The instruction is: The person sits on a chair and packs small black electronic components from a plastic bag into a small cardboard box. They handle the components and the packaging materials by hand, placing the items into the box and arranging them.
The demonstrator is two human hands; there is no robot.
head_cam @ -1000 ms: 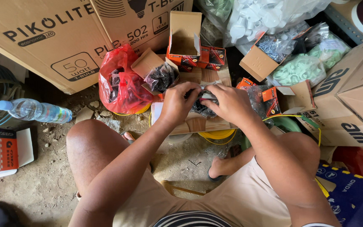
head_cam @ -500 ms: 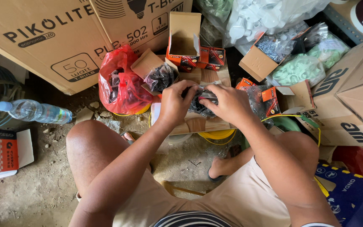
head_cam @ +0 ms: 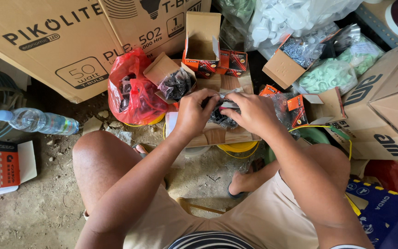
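Note:
My left hand (head_cam: 195,113) and my right hand (head_cam: 250,112) meet over a low wooden board (head_cam: 222,136), both gripping a small clear plastic bag of dark screws (head_cam: 221,115). The fingers pinch the bag's top. I sit with my knees apart above a dirt floor. Just beyond my hands stand small orange cardboard boxes (head_cam: 208,44), one open and empty, and an open box holding a bag of black screws (head_cam: 176,84). A red plastic bag (head_cam: 132,90) with dark parts sits to the left.
Big cardboard cartons (head_cam: 56,41) stand at the back left and right (head_cam: 383,106). A water bottle (head_cam: 38,121) lies on the floor at left beside a small red and white box (head_cam: 6,163). Bags of white and green plastic parts (head_cam: 332,74) fill the back right.
Both hands stay on the bag of screws, with the fingers shifting slightly at its top. Nothing else has moved.

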